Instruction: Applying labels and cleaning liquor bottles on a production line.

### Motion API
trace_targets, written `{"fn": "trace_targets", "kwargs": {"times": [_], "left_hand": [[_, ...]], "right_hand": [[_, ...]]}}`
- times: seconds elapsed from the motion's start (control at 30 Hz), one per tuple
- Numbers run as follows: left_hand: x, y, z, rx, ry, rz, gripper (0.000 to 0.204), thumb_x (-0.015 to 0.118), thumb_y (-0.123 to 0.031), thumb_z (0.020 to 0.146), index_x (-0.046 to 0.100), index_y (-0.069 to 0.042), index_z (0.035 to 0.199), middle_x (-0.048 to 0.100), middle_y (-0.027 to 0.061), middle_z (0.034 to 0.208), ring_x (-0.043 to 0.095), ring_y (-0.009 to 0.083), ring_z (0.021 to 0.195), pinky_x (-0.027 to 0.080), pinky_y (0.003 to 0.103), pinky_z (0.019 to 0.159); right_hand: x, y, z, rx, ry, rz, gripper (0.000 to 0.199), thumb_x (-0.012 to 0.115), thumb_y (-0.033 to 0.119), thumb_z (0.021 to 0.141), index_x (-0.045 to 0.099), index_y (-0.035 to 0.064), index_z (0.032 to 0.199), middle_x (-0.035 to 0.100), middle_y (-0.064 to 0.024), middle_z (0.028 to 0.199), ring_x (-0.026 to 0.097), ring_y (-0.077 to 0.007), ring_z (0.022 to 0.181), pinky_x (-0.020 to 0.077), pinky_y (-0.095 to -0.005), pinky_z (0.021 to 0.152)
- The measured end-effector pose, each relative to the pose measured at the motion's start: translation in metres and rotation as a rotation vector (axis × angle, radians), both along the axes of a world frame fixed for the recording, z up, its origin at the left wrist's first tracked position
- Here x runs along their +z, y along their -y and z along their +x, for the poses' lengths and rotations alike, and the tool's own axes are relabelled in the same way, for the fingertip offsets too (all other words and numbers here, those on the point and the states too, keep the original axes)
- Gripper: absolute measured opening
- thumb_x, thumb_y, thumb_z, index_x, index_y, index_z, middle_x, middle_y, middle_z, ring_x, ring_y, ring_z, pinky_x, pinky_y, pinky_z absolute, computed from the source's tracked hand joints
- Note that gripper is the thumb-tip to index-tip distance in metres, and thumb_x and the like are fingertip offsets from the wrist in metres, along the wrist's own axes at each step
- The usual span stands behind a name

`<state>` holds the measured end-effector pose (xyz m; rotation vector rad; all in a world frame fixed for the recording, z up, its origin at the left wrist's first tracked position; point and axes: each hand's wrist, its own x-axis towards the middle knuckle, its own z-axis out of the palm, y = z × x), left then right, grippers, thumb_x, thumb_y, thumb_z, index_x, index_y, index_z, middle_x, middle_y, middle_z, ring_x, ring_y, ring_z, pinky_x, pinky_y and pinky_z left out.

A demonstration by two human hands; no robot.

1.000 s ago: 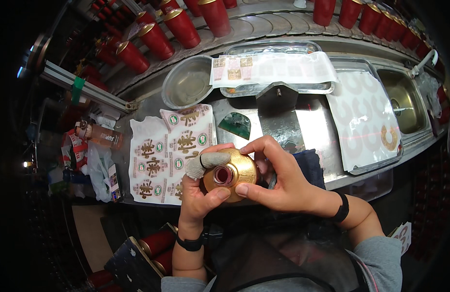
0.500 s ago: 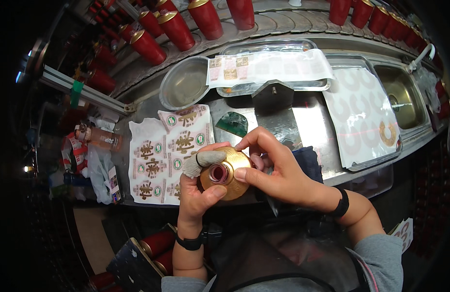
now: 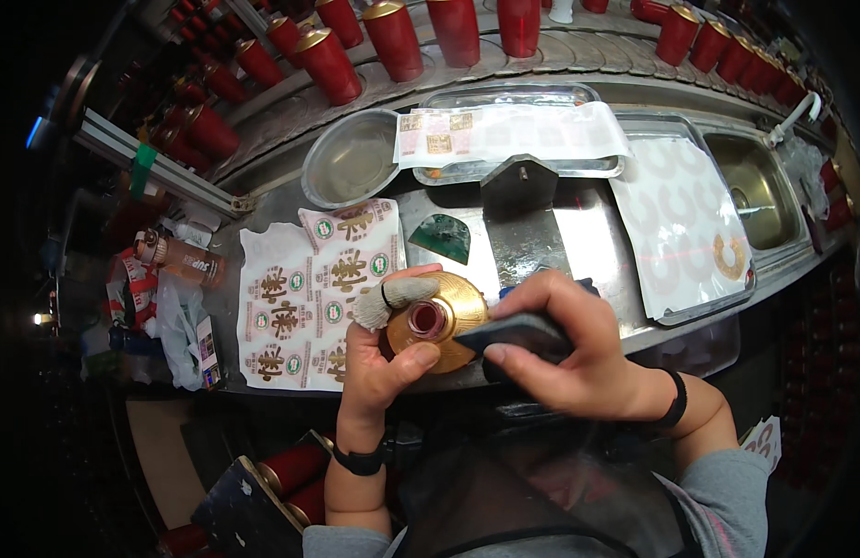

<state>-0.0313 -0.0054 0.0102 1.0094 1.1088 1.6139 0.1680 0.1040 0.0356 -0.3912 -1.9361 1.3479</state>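
Your left hand (image 3: 379, 358) grips a gold-topped bottle (image 3: 436, 321) just below the middle of the frame, thumb and fingers wrapped round it, the forefinger sheathed in a grey cloth cot; you see the bottle end-on, its red mouth facing up. Your right hand (image 3: 569, 358) is closed around a dark flat pad (image 3: 518, 332) whose tip touches the gold top. To the left of the bottle lies a sheet of labels (image 3: 304, 302) on the steel counter (image 3: 579, 232). Above that sheet sits a round metal bowl (image 3: 351, 160); whether anything is in it you cannot tell. The long tray (image 3: 518, 167) at top centre holds another label sheet. The tray (image 3: 681, 223) on the right holds a white sheet of ring stickers. Red bottles (image 3: 393, 37) stand along the upper edge.
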Motion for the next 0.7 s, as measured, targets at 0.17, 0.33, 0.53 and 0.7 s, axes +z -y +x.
{"fn": "trace_targets", "kwargs": {"times": [0.17,0.33,0.53,0.7], "left_hand": [[-0.001,0.000,0.000,0.038,0.002,0.012,0.066,0.074,-0.013,0.079,0.050,0.003,0.139,0.062,0.0111,0.128,0.060,0.0176,0.116,0.045,0.033,0.104],[0.000,0.001,-0.002,-0.007,0.022,0.016,0.065,0.074,-0.013,0.079,0.051,0.002,0.138,0.061,0.0117,0.128,0.060,0.0179,0.117,0.046,0.034,0.103],[0.000,0.000,0.000,0.032,-0.015,0.003,0.064,0.075,-0.015,0.079,0.053,0.000,0.137,0.060,0.0118,0.130,0.059,0.0199,0.119,0.046,0.035,0.104],[-0.001,0.001,-0.005,-0.021,0.001,-0.030,0.067,0.078,-0.016,0.077,0.052,-0.002,0.137,0.058,0.0118,0.134,0.058,0.0215,0.122,0.045,0.035,0.106]], "right_hand": [[0.006,-0.015,-0.017,-0.069,0.059,0.130,0.025,0.070,0.001,0.079,0.060,-0.0007,0.102,0.063,-0.0150,0.088,0.065,-0.0316,0.078,0.0512,-0.0337,0.067],[0.014,-0.021,-0.022,-0.226,-0.029,0.141,0.023,0.073,0.006,0.080,0.062,-0.0009,0.099,0.065,-0.0132,0.088,0.068,-0.0203,0.076,0.0510,-0.0299,0.067],[0.011,-0.020,-0.022,-0.249,0.102,0.031,0.022,0.072,0.008,0.081,0.062,0.0001,0.099,0.064,-0.0111,0.083,0.064,-0.0166,0.075,0.0494,-0.0291,0.065],[0.006,-0.026,-0.021,-0.096,-0.036,0.227,0.024,0.074,0.003,0.078,0.063,-0.0012,0.098,0.064,-0.0123,0.086,0.067,-0.0240,0.077,0.0513,-0.0315,0.070]]}}
